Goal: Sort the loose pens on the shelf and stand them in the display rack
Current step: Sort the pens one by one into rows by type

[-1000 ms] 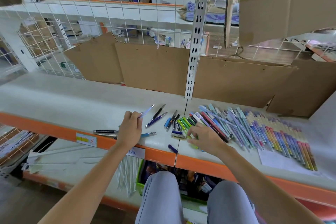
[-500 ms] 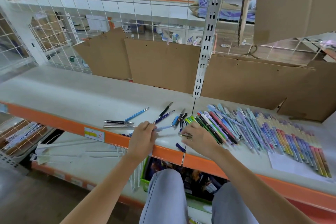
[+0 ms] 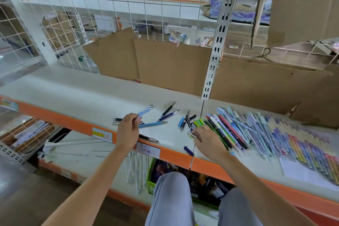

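Loose pens lie on the white shelf (image 3: 77, 90). My left hand (image 3: 128, 130) pinches the lower end of a light blue pen (image 3: 146, 110) that points up and to the right. Under that hand lie another light blue pen (image 3: 154, 124) and two black pens (image 3: 117, 119). My right hand (image 3: 207, 139) rests on the green pens (image 3: 199, 122) and holds a small silvery pen (image 3: 191, 135) in its fingertips. A long sorted row of coloured pens (image 3: 266, 134) runs off to the right. No display rack is in view.
A dark blue pen (image 3: 167, 115) and a black pen (image 3: 168, 109) lie mid-shelf. Another dark pen (image 3: 148, 138) and a blue cap (image 3: 189, 150) sit by the orange front edge (image 3: 176, 158). White paper (image 3: 302, 172) lies at the right, and cardboard sheets (image 3: 172, 66) line the back.
My left hand has moved from the shelf's front edge back to the light blue pen and now pinches its end. My right hand has stayed at the green pens.
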